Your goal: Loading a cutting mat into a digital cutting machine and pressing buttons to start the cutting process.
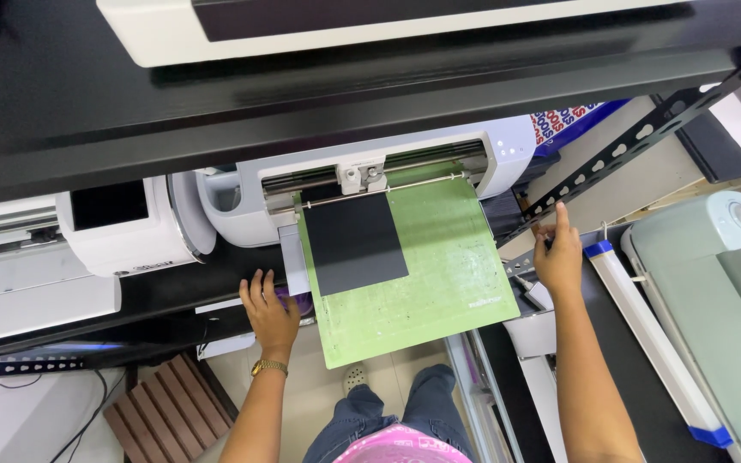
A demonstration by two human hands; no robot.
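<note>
While a white box-shaped machine (130, 227) sits at far left, the left hand (269, 313) lies flat, fingers spread, on the black shelf (173, 296) just left of the green square cutting mat (439, 274). Its black rectangular sheet (355, 242) runs lengthwise into the white cutting machine (370, 176). Farther right, the right hand (557, 255) touches a perforated black metal bar (611, 167), fingers extended, holding nothing.

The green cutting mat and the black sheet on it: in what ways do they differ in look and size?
The green cutting mat is light green with a faint printed grid; the black sheet is plain, dark and unmarked. The mat is much larger, and the sheet covers only its upper left part. The mat sticks out past the shelf edge, while the sheet lies wholly on the mat. Both are flat, rectangular and tilted the same way, with their top edges at the white cutting machine.
</note>
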